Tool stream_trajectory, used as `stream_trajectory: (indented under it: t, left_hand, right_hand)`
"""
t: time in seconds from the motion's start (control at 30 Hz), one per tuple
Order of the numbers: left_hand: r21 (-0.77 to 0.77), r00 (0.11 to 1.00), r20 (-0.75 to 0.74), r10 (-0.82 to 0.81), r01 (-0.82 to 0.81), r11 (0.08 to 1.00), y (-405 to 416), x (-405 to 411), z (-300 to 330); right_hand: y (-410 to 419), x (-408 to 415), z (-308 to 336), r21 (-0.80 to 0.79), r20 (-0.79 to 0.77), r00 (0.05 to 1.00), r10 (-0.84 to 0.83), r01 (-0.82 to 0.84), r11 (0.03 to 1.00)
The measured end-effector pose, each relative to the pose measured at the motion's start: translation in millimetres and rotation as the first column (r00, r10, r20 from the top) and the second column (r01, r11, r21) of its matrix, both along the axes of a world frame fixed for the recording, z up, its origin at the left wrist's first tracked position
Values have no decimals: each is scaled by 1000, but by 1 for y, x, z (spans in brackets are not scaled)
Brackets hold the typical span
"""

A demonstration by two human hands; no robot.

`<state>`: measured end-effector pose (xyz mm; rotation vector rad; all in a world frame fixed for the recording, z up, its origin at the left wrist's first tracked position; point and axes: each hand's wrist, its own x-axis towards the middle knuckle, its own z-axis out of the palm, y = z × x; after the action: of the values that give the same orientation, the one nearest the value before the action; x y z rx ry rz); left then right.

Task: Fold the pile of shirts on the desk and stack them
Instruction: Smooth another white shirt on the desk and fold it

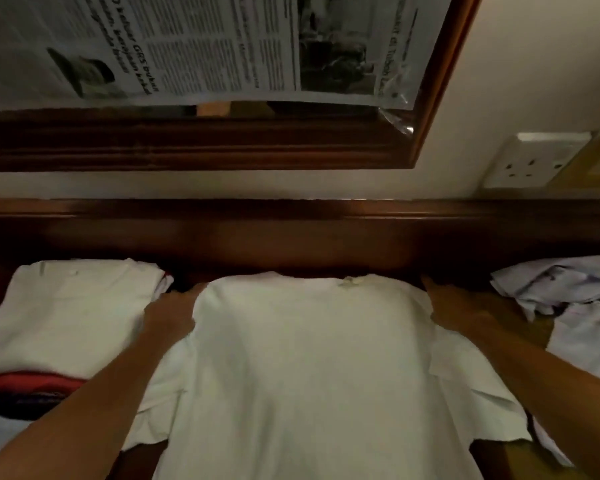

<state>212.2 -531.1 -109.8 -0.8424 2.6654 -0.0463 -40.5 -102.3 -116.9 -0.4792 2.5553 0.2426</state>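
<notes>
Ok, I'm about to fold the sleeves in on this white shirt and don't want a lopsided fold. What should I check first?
1. White shirt lies flat, collar toward the wall: ok.
2. Left hand at the left shoulder: ok.
3. Right hand at the right shoulder: ok, though whether it grips cloth cannot tell.
4. Both sleeves spread out sideways: ok, edges slightly rumpled.
5. Folded stack on the left lies apart from the fold area: not ok, the left sleeve reaches its edge.
6. Unfolded pile on the right lies apart from the right sleeve: cannot tell.
</notes>
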Motion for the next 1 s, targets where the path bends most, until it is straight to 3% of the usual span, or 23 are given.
stream_trajectory:
  t: [0.07,0.13,0.2,0.3,0.37,0.47,0.6,0.77,0.93,1.0]
  left_hand:
    - [-78,996,-89,-11,4,997,14,-6,-9]
    - [-48,976,-215,-36,27,998,35,-9,-18]
    - [-19,948,-295,-120,120,993,58,-14,-31]
    - [128,966,-227,-120,152,980,79,-31,-49]
    - [223,994,-84,-75,92,971,78,-47,-58]
    - [297,999,22,-44,36,954,73,-63,-59]
    - [297,998,-45,-37,49,954,77,-51,-51]
    - [225,967,-213,-142,190,956,124,33,-53]
    - [276,957,-170,-236,276,921,197,143,-62]
    - [313,971,-123,-205,234,921,223,177,-67]
  right_hand:
    - [-5,11,-3,31,-221,975,2,5,1000]
    - [-16,35,-9,-76,-379,925,11,-43,996]
    - [-30,61,-22,-275,-391,919,47,-166,947]
    - [-56,80,-38,-428,-264,955,135,-241,871]
    - [-72,77,-41,-395,-125,979,162,-199,897]
    - [-84,59,-39,-303,-68,992,103,-119,946]
    - [-78,67,-38,-354,-111,994,3,-42,934]
    - [-14,168,-42,-483,-228,972,-57,-62,873]
    - [62,299,-54,-383,-284,956,-69,-47,923]
    - [89,333,-57,-306,-324,943,-77,-27,952]
